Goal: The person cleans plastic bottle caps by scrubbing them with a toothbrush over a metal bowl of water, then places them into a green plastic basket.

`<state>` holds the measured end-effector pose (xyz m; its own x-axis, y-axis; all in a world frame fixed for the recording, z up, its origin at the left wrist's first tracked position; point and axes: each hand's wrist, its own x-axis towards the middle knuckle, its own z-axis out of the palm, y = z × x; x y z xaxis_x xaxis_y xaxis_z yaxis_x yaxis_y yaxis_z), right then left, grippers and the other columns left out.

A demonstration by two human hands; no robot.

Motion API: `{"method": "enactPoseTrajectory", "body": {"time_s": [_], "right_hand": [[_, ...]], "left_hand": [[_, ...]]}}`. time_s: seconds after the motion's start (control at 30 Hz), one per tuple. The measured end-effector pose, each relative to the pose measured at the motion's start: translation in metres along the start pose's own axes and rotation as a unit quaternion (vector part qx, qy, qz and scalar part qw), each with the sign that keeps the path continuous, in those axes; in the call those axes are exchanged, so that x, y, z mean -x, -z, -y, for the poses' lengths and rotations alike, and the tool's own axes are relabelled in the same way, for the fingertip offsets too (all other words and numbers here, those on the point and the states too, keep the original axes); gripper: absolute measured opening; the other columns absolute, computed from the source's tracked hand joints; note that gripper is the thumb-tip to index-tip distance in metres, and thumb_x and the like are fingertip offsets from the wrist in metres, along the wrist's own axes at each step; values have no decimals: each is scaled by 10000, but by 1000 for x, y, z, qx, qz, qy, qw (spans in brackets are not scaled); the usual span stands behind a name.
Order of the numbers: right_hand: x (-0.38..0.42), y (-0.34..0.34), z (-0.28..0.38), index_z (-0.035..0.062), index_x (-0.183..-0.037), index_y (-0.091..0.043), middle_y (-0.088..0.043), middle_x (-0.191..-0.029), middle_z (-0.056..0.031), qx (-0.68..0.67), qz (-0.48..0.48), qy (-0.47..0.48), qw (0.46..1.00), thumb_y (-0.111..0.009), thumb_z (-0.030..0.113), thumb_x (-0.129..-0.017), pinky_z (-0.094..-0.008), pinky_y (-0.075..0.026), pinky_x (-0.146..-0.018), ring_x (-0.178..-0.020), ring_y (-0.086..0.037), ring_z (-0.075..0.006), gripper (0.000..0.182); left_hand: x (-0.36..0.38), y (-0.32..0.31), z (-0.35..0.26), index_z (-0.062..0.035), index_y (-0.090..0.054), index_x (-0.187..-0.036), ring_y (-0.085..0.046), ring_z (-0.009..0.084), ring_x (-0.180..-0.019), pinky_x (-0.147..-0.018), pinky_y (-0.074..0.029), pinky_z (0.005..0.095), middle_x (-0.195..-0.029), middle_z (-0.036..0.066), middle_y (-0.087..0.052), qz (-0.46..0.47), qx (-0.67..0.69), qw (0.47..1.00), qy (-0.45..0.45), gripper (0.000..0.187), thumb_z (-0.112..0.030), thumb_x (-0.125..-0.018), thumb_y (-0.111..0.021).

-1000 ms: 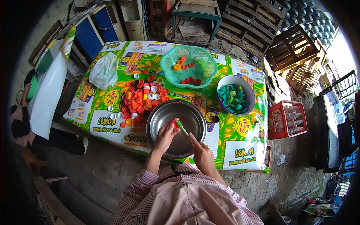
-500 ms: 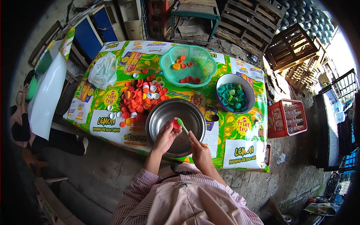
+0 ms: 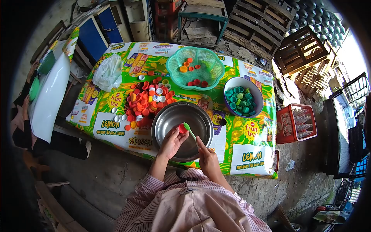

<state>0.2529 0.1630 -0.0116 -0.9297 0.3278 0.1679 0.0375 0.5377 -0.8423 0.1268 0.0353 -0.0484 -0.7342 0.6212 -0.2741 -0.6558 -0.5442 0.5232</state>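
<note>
Over the steel bowl, my left hand is closed on a red bottle cap. My right hand grips the handle of a green brush-like tool, whose wider end is against or very near the cap; its exact kind is hard to make out. A heap of red, orange and white caps lies on the table left of the steel bowl. Beyond it, a mint-green plastic basket holds several red and orange caps. To the right, a white bowl with a dark rim is filled with green caps.
A printed plastic cloth covers the table. At its left lies a white plastic bag. A red crate stands on the floor at the right. Another person's arm and leg show at the left. Wooden pallets lean behind.
The view has shifted very slightly. Both hands stay over the steel bowl with the red cap and the green tool, and the tool's end remains at the cap.
</note>
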Motion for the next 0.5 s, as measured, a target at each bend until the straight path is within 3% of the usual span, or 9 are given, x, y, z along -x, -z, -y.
{"method": "enactPoseTrajectory", "body": {"time_s": [0.13, 0.3, 0.5], "right_hand": [[3, 5, 6, 209, -1344, -426, -635, -870, -224, 21, 49, -17, 998, -505, 54, -874, -427, -496, -578, -691, -633, -374, 501], [0, 5, 0, 214, -1349, -420, -593, -726, -192, 43, -13, -6, 999, -509, 52, -868, -446, -467, -543, -599, -597, -362, 516], [2, 9, 5, 212, -1354, -412, -596, -746, -196, 72, 24, -5, 997, -501, 47, -872, -448, -449, -526, -602, -593, -360, 518]], "left_hand": [[0, 1, -1, -45, -477, -1223, -530, 196, -1087, -981, -437, 354, -1179, 87, -529, -16, -18, 1000, -14, 299, -174, -953, -471], [3, 0, 0, -42, -479, -1216, -532, 179, -1082, -975, -442, 346, -1175, 75, -532, -9, -23, 1000, -11, 298, -173, -949, -481], [3, -8, -3, -32, -480, -1207, -532, 206, -1091, -977, -438, 346, -1171, 94, -535, -12, -42, 999, -20, 292, -175, -953, -473]]}}
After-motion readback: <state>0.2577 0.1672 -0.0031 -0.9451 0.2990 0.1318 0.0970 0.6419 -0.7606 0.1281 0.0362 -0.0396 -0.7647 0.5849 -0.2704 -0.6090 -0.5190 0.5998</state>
